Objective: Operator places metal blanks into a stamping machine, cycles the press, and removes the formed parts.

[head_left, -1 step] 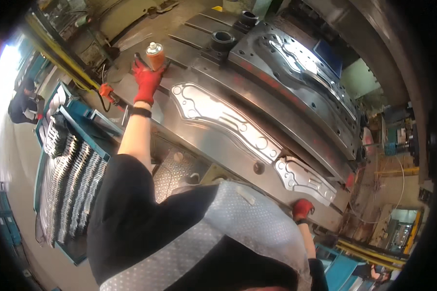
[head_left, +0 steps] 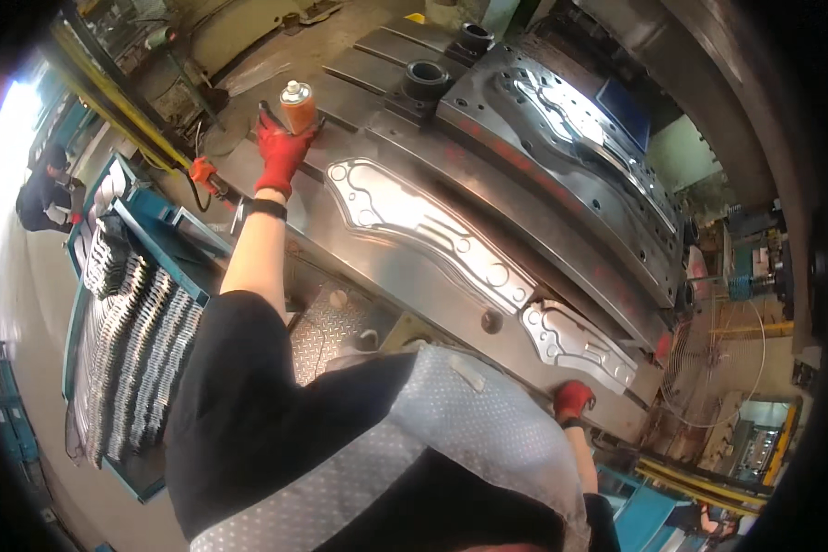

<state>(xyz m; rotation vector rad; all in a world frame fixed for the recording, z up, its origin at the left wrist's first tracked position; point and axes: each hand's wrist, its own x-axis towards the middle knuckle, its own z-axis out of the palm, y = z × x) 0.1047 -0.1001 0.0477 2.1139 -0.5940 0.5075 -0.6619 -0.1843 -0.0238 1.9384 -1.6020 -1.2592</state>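
My left hand [head_left: 283, 155], in a red glove with a black wristband, is closed around the lower part of an orange spray can [head_left: 297, 112] with a white top. The can is tilted slightly over the metal press bed [head_left: 386, 262]. To the right of that hand lies a long shiny stamped metal panel [head_left: 432, 230]. A shorter stamped panel [head_left: 580, 345] lies at its right end. My right hand [head_left: 573, 399], also red-gloved, is curled at the bed's near edge, just below the shorter panel. Whatever its fingers hold, if anything, is hidden.
A large steel die [head_left: 534, 175] with black guide bushings [head_left: 425, 79] rises behind the panels; another shiny panel [head_left: 566, 110] lies on it. At left, a teal rack [head_left: 147, 497] holds several stacked metal parts. A person [head_left: 48, 191] stands beyond it. A wire fan guard [head_left: 713, 363] is at right.
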